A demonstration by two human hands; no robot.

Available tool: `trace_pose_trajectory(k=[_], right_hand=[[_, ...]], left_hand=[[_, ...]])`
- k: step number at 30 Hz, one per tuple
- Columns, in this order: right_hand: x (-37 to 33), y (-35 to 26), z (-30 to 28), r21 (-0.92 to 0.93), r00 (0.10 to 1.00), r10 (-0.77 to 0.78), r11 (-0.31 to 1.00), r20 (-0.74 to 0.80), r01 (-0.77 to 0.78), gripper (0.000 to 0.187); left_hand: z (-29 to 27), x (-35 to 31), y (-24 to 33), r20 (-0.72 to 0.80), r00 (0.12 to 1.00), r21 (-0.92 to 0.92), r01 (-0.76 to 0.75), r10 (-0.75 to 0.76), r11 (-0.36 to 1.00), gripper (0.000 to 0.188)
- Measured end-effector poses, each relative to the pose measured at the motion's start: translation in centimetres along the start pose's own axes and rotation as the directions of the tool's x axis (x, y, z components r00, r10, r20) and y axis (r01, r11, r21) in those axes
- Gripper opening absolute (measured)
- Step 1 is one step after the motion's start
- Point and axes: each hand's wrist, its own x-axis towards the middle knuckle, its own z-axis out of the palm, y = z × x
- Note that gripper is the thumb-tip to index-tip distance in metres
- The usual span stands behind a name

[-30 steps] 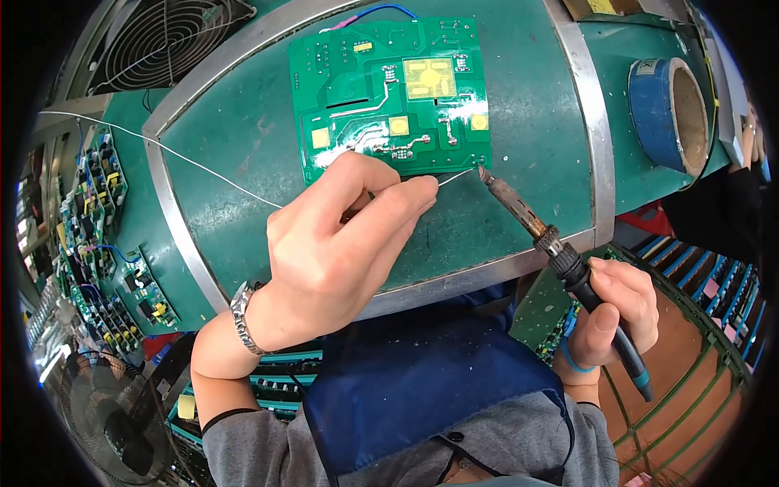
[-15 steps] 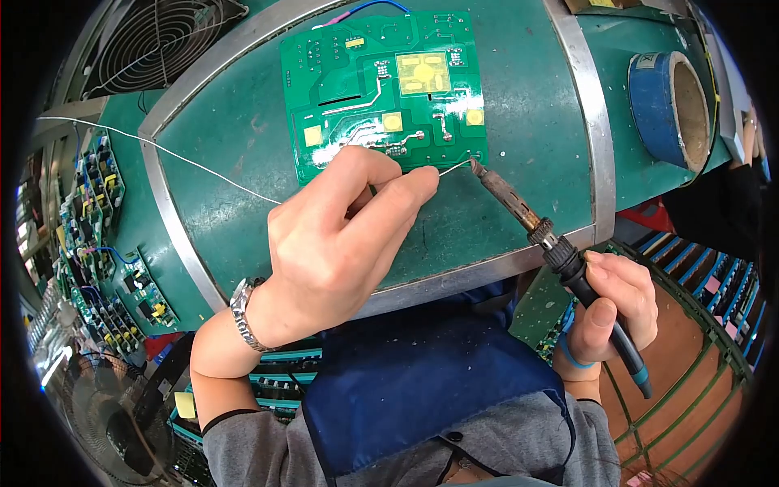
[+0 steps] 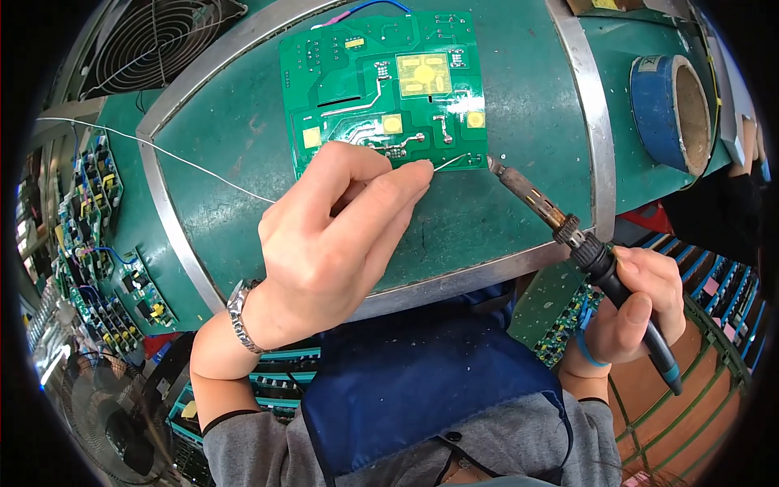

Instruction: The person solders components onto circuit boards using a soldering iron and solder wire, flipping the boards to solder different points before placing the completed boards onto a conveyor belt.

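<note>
A green circuit board (image 3: 357, 81) lies solder side up on the green bench, with yellow squares on it and a blue wire (image 3: 377, 4) at its far edge. My left hand (image 3: 333, 223) pinches a thin solder wire (image 3: 449, 162) over the board's near edge. The wire's short end points at the near right corner, while its long tail runs off to the left. My right hand (image 3: 641, 312) is wrapped round the black handle of a soldering iron (image 3: 600, 264). The iron's tip is at the board's right edge, near that corner and apart from the solder's end.
A blue ring-shaped roll (image 3: 661, 114) stands at the right. Metal strips (image 3: 596, 146) border the work surface. Several populated circuit boards (image 3: 89, 243) are stacked at the left, below a fan grille (image 3: 162, 40). Another fan (image 3: 118, 422) is at lower left, and a green rack (image 3: 649, 430) at lower right.
My right hand has drawn the soldering iron to the right, off the corner spot. My left hand has shifted slightly left with the solder wire.
</note>
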Motion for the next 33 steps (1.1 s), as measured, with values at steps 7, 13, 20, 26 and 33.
trace_pose_trajectory(k=[7,13,20,26,33], right_hand=[[1.0,0.1,0.2,0.017,0.997,-0.020,1.000,0.079,0.019,0.031],[1.3,0.0,0.5,0.018,0.996,-0.022,1.000,0.091,0.020,0.030],[1.3,0.0,0.3,0.007,0.994,-0.040,0.999,0.102,0.040,0.033],[0.5,-0.1,-0.6,0.013,0.999,-0.027,1.000,0.034,0.027,0.037],[0.4,0.1,0.1,0.028,0.997,-0.027,0.999,0.079,0.025,0.034]], left_hand=[[0.2,0.0,-0.2,0.000,1.000,-0.032,-0.030,0.030,0.999,0.027],[0.6,0.0,-0.4,-0.018,0.998,-0.033,-0.056,0.055,0.998,0.029],[0.4,0.1,-0.4,-0.006,0.998,-0.030,-0.057,0.056,0.998,0.029],[0.1,-0.1,0.0,-0.005,0.999,-0.013,-0.036,0.036,0.999,0.029],[0.3,-0.3,-0.2,0.008,0.997,-0.014,-0.075,0.076,0.997,0.029]])
